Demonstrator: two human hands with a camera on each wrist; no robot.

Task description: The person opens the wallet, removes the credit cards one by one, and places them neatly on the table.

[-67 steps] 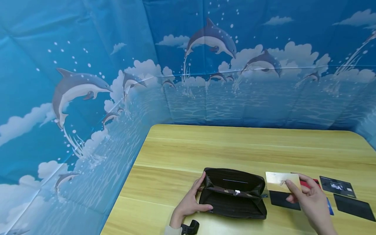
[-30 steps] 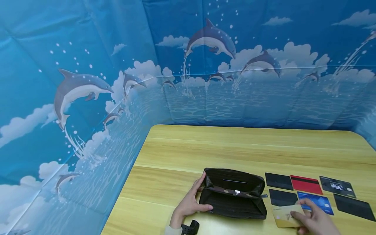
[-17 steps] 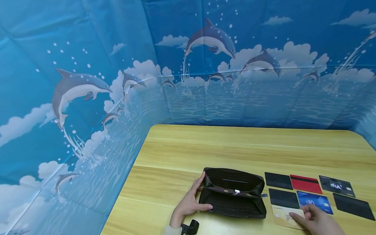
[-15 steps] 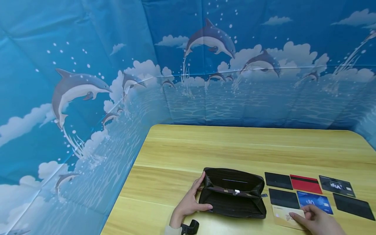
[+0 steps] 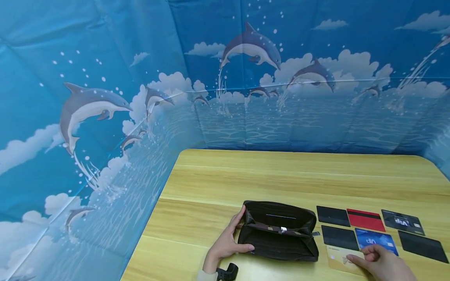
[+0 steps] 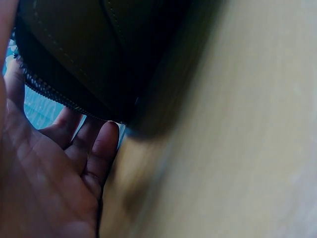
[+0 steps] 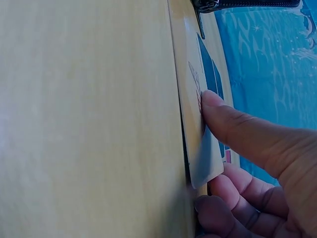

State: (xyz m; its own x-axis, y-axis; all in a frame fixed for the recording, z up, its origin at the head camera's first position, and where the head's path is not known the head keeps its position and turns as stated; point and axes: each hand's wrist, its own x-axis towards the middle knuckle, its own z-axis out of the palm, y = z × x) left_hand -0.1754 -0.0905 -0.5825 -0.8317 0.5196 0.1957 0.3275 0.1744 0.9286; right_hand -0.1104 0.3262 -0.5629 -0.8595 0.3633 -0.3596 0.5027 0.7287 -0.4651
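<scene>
Two hands are on the pale wooden counter. Your left hand grips the left end of the open black zip-around leather wallet: fingers curl behind its far wall, thumb lies along its near edge. The left wrist view shows those fingers tucked under the zip edge of the wallet.

Your right hand rests on the pale gold plastic card, which lies flat on the counter just right of the wallet's near corner. In the right wrist view the forefinger presses down on the card's face while the other fingers curl at its near edge; whether they pinch it, I cannot tell.

Six more cards lie beyond and to the right of your right hand, in two rows. Far row: black card, red card with a dark stripe, black card marked VIP. Near row: black card, blue card just beside your fingers, black card.
</scene>
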